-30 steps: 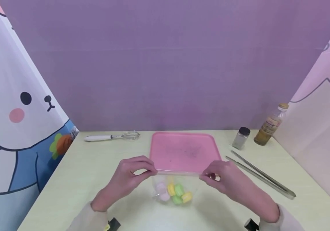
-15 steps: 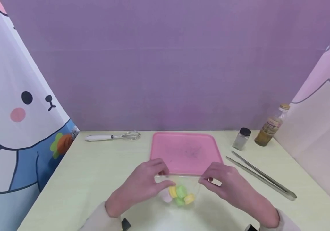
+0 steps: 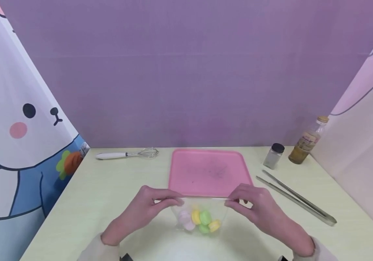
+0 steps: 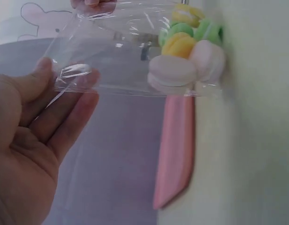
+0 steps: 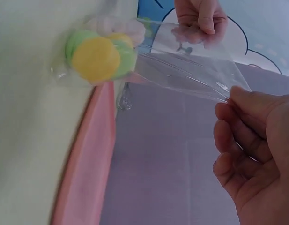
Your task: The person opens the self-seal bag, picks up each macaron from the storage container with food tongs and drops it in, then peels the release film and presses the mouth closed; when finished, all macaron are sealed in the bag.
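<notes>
A clear plastic bag (image 3: 217,207) hangs between my two hands, its top edge drawn nearly straight. Several macarons lie in the bottom of it: pale purple-pink (image 3: 185,219), yellow (image 3: 196,217) and green (image 3: 205,217). My left hand (image 3: 140,213) pinches the upper left corner between thumb and fingers; in the left wrist view the film (image 4: 118,70) shows over the fingertips. At the opposite corner my right hand (image 3: 258,206) pinches the edge with thumb and index finger, the other fingers loosely curled in the right wrist view. The macarons hang low, close over the table.
Behind the bag lies a pink tray (image 3: 209,170). A whisk (image 3: 127,154) with a white handle is at the back left. On the right are metal tongs (image 3: 298,199), a black-lidded jar (image 3: 273,156) and a corked bottle (image 3: 307,142) of amber liquid.
My left hand moved right along the bag's top edge, then back to the left corner, where the edge is stretched again. The right hand stays nearly in place.
</notes>
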Motion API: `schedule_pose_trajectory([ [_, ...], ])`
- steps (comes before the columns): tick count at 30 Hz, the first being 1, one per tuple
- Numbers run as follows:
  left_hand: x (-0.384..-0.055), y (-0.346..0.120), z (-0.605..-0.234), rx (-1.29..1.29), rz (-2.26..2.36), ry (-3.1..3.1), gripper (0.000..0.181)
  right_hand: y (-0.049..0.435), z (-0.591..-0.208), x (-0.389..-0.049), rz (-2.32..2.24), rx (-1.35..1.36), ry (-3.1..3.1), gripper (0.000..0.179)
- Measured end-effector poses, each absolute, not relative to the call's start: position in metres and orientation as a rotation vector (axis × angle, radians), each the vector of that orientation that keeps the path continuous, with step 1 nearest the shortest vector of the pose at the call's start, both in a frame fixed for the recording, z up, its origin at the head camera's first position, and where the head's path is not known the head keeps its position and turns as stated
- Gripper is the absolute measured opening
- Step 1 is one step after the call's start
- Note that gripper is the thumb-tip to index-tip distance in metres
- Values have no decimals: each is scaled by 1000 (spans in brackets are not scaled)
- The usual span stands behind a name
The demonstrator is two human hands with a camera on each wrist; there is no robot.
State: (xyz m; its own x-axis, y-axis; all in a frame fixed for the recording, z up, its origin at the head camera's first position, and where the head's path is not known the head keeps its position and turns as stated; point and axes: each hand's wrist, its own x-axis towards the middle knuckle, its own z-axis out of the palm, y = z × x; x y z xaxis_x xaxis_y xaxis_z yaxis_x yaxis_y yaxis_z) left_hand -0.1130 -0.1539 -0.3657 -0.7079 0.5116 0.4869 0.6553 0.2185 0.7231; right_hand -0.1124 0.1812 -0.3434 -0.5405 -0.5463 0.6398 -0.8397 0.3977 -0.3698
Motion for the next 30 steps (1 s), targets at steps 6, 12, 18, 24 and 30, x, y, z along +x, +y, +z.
schedule_pose_trajectory([
  [6, -114, -158, -388, -850, -1819, -2480, 27, 178, -360, -114, 1234, 1070, -2355, 20],
  [12, -119, -153, -408, -624, -1952, -2470, 18, 169, -379, -119, 1395, 910, -2523, 12],
  [18, -123, -142, -418, -520, -1911, -2441, 13, 162, -390, -120, 1426, 858, -2596, 9],
  [24, -122, -141, -411, -467, -1904, -2463, 10, 160, -388, -119, 1432, 781, -2568, 8],
  [30, -116, -158, -392, -428, -1912, -2461, 14, 150, -383, -121, 1635, 824, -2494, 8],
])
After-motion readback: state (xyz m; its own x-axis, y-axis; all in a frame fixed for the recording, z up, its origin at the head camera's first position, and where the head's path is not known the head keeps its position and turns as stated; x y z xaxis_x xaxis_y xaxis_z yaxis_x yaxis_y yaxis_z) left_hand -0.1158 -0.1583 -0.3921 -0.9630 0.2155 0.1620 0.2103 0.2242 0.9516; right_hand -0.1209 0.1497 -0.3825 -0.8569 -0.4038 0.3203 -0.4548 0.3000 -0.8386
